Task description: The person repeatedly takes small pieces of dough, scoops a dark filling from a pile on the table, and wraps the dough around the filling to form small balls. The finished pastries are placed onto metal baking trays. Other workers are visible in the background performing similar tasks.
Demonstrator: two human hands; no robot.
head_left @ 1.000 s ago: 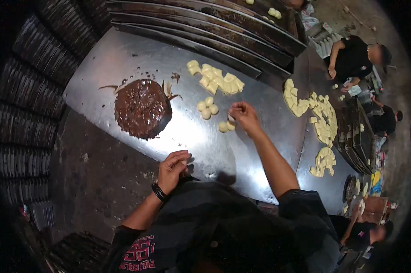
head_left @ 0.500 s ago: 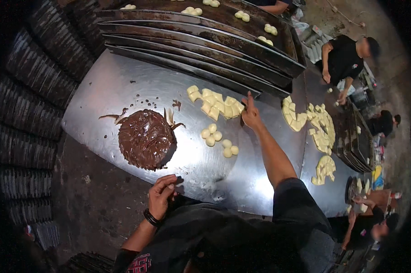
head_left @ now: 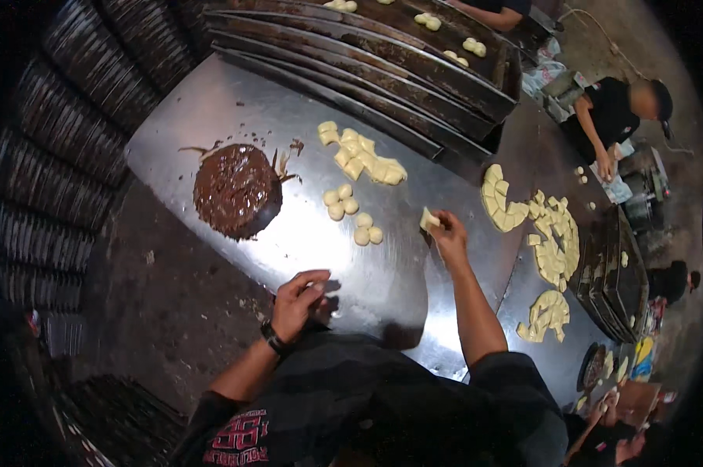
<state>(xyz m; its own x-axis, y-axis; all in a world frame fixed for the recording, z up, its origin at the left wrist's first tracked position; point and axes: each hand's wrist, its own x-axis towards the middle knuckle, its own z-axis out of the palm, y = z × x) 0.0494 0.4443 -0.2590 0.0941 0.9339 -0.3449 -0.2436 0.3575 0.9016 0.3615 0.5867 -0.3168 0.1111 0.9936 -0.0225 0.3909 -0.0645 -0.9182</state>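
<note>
Between the fingertips of my right hand [head_left: 449,236] is a small pale piece of dough [head_left: 428,219], held a little above the metal table. My left hand [head_left: 298,302] hovers by the table's near edge, fingers loosely curled; whether they hold anything is hidden. Cut dough pieces [head_left: 361,158] lie in a patch beyond my right hand. Nearer and to the left of it sit several round dough balls [head_left: 340,201], with a smaller group of balls [head_left: 368,229] beside them. A glossy mound of chocolate-brown filling [head_left: 238,191] spreads over the table's left part.
Stacked dark baking trays [head_left: 367,66] line the far side, the top one bearing dough balls. More cut dough [head_left: 555,237] lies on the right of the steel table [head_left: 383,288]. A co-worker [head_left: 612,117] works at the far right, and dark tray stacks [head_left: 44,187] stand at left.
My right hand has drawn back toward me from the cut dough patch with one piece in its fingers. My left hand stays near the table edge. The whole view has shifted.
</note>
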